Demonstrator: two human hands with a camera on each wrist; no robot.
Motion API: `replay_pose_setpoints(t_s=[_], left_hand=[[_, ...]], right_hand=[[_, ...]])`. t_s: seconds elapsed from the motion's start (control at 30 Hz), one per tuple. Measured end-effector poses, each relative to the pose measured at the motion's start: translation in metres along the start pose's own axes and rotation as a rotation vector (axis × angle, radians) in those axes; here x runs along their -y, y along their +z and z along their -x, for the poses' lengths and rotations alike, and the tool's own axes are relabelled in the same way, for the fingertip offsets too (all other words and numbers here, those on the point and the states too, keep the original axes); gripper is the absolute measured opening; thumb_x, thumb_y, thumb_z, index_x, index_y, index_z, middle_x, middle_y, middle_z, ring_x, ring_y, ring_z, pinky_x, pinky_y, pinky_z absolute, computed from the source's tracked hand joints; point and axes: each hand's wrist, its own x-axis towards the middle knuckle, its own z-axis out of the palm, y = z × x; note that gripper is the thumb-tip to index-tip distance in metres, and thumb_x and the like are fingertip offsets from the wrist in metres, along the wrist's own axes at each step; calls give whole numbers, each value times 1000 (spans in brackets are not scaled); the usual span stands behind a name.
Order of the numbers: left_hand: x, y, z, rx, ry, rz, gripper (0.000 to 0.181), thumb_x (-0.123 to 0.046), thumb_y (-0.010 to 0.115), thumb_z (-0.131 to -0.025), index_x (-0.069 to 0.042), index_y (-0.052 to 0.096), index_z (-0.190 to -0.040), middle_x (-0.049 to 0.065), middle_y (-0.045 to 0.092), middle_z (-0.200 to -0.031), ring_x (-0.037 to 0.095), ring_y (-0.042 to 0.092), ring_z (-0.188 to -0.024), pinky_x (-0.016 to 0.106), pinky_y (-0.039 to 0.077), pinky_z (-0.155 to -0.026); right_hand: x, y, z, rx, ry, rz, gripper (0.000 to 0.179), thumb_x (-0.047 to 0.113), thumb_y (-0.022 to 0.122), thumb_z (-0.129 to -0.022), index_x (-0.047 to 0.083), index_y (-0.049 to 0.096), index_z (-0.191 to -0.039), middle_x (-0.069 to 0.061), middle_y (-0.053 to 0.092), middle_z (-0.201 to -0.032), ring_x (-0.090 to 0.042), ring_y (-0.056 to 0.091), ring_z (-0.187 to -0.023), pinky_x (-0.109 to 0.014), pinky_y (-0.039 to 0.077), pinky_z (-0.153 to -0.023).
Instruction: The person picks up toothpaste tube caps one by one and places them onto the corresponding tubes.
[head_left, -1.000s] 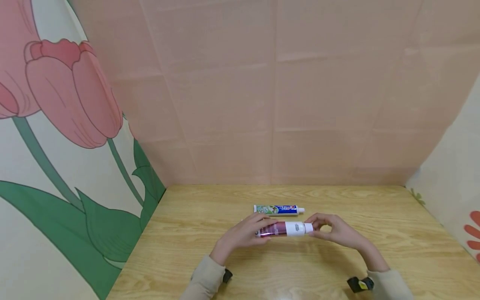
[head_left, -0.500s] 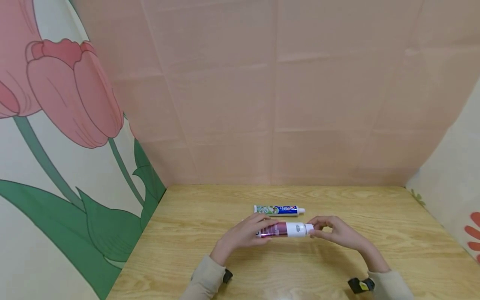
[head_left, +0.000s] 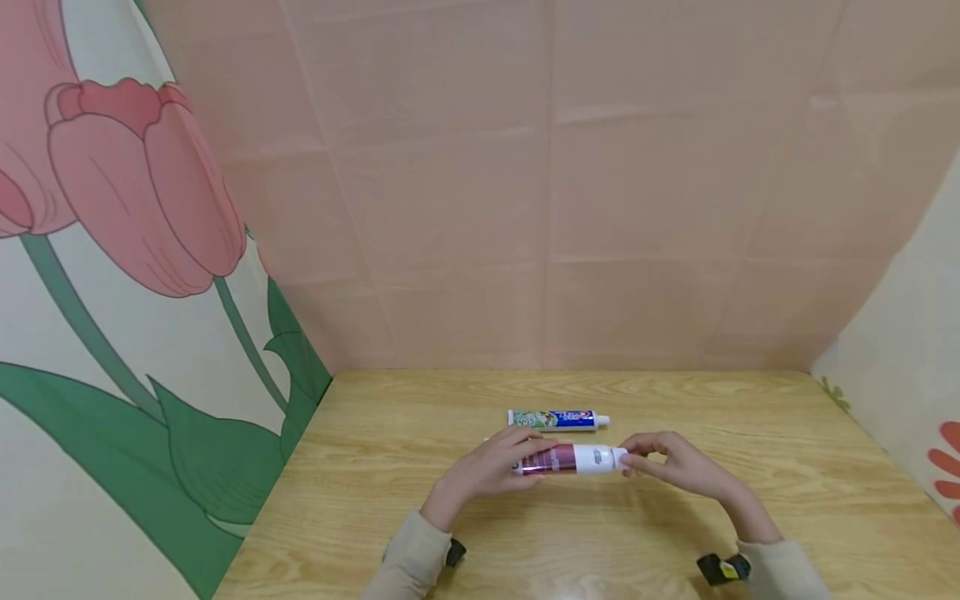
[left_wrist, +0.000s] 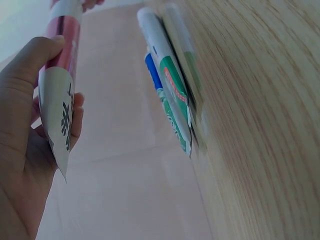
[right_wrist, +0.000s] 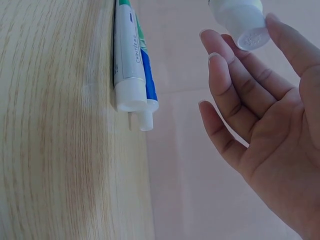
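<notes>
My left hand (head_left: 487, 464) grips a maroon-and-white toothpaste tube (head_left: 555, 459) by its tail half, thumb on one side and fingers on the other. The tube lies level above the table, its white cap (head_left: 619, 458) pointing right. In the left wrist view the flat tail end (left_wrist: 59, 112) sticks out below the thumb. My right hand (head_left: 678, 464) pinches the cap between thumb and fingertips. From the right wrist, the cap's round end face (right_wrist: 253, 38) shows between the thumb and the fingers, while the lower fingers are loosely bent and off it.
Behind the held tube, a blue-and-green toothpaste tube (head_left: 558, 420) lies on the wooden table (head_left: 420, 400). Beside it, a white-and-green tube (right_wrist: 131, 60) appears in both wrist views, hidden from the head view. A pink cloth (head_left: 540, 208) hangs behind the table.
My right thumb has shifted from below the cap up across its front, and the hand has turned slightly. The left hand and the tube have barely moved.
</notes>
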Motion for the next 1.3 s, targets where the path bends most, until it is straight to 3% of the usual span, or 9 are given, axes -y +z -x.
replay_pose_setpoints(t_s=[0.27, 0.43, 0.7, 1.3], left_hand=[[0, -2, 0, -12, 5, 1, 61, -27, 72, -80, -15, 48, -134, -2, 54, -119, 9, 48, -107, 16, 41, -95], [0, -3, 1, -21, -3, 1, 62, -27, 72, -80, -16, 47, -135, -2, 53, -120, 9, 48, -108, 17, 41, -96], [1, -1, 3, -31, -9, 6, 60, -27, 72, -81, -15, 47, -135, -2, 52, -120, 9, 48, -107, 17, 41, -96], [0, -1, 1, -27, -4, -6, 60, -28, 72, -80, -16, 48, -134, -3, 53, -120, 8, 48, -108, 17, 40, -97]], right_hand=[[2, 2, 0, -48, -11, 72, 25, 19, 55, -94, 15, 59, -118, 4, 66, -97, -8, 60, -85, -24, 51, -70], [4, 4, 0, -79, -14, 76, 37, 20, 63, -89, 14, 53, -124, 2, 62, -103, -10, 59, -87, -24, 50, -71], [3, 6, -1, -118, -14, 55, 41, 23, 73, -80, 14, 52, -115, 5, 61, -103, -12, 60, -85, -24, 48, -75], [-3, 5, 0, -140, -97, 73, 30, 18, 72, -81, 19, 56, -106, 6, 61, -97, -12, 60, -82, -23, 48, -74]])
